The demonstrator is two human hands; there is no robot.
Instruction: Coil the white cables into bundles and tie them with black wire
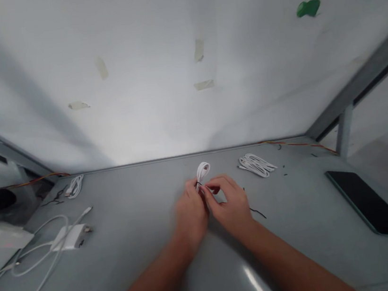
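Both hands meet over the middle of the grey table (142, 267). My left hand (191, 212) is closed around a small coiled white cable (202, 169), whose loop sticks up above the fingers. My right hand (230, 202) pinches at the same coil, fingers pressed together beside a thin black tie. A short black tie strand (258, 212) lies on the table just right of my right wrist.
A bundle of white cables (256, 164) lies at the back right. A white charger with long loose cable (70, 236) sits at the left, another small coiled cable (75, 186) behind it. A dark tablet (369, 203) rests near the right edge. A white wall stands behind.
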